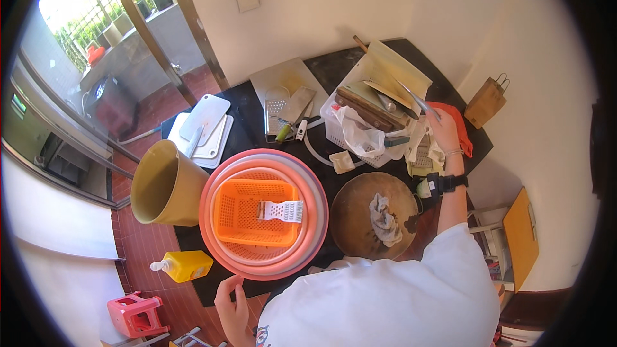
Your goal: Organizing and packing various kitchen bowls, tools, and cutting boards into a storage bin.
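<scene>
My right hand (442,130) reaches to the far right of the black table and is closed round a knife (416,97), its pointed blade angled up and left. Under the blade stands a white plastic basket (335,130) with a pale board (397,67), wooden-looking pieces and a crumpled white plastic bag (360,135). A red bag (457,122) and a grater (421,157) lie by my right wrist. Close to the near edge, my left hand (232,305) hangs empty, fingers loosely apart, below stacked pink basins (212,250). An orange basket (257,234) with a small grater (283,211) sits in them.
A round brown board (350,218) bears a crumpled grey cloth (384,222). Left of the basins stand a tan bucket (170,186) and a yellow pump bottle (189,266). White cutting boards (209,119) and a metal tray (267,80) lie farther back. A pink stool (135,315) is on the floor.
</scene>
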Demonstrator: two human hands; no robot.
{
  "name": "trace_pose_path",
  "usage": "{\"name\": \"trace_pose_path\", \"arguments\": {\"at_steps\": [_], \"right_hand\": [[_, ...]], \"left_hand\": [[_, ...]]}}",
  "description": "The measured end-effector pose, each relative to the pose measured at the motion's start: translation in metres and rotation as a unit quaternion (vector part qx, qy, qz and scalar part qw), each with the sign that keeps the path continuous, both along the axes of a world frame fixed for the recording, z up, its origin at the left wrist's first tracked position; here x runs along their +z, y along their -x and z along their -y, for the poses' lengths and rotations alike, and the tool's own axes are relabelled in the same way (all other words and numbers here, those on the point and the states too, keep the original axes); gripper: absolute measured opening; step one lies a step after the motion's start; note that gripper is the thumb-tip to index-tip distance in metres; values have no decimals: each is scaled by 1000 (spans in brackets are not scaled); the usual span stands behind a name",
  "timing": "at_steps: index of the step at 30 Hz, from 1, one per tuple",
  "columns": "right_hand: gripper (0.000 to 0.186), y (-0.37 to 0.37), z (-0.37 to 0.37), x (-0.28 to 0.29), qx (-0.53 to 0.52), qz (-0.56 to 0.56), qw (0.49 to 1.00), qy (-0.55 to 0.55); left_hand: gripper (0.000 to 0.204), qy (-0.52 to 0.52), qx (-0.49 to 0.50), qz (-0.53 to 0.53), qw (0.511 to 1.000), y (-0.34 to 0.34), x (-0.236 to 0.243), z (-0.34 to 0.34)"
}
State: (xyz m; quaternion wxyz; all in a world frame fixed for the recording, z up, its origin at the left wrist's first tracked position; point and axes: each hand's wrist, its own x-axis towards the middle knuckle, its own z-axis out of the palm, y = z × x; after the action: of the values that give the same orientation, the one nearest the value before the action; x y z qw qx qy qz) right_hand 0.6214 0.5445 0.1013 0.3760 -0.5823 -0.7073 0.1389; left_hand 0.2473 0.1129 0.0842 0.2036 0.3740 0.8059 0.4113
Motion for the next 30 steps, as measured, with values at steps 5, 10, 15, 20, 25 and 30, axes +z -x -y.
{"name": "trace_pose_path", "arguments": {"at_steps": [5,10,15,20,25,30], "right_hand": [[25,-8,22,14,89,-91,990,64],[25,-9,9,-1,106,21,994,23],[26,-7,12,0,99,17,995,30],[28,-5,-3,-11,117,59,991,9],[29,-7,-36,-47,59,89,992,63],[33,-1,-59,-64,22,106,993,45]], "left_hand": [[13,-6,-26,4,1000,3,2,-15],[14,4,-41,5,999,6,1,-16],[14,11,-35,8,999,8,-3,-14],[14,28,-44,18,998,6,-5,-17],[15,31,-45,11,998,8,-6,-19],[15,37,-30,9,999,7,-6,-16]]}}
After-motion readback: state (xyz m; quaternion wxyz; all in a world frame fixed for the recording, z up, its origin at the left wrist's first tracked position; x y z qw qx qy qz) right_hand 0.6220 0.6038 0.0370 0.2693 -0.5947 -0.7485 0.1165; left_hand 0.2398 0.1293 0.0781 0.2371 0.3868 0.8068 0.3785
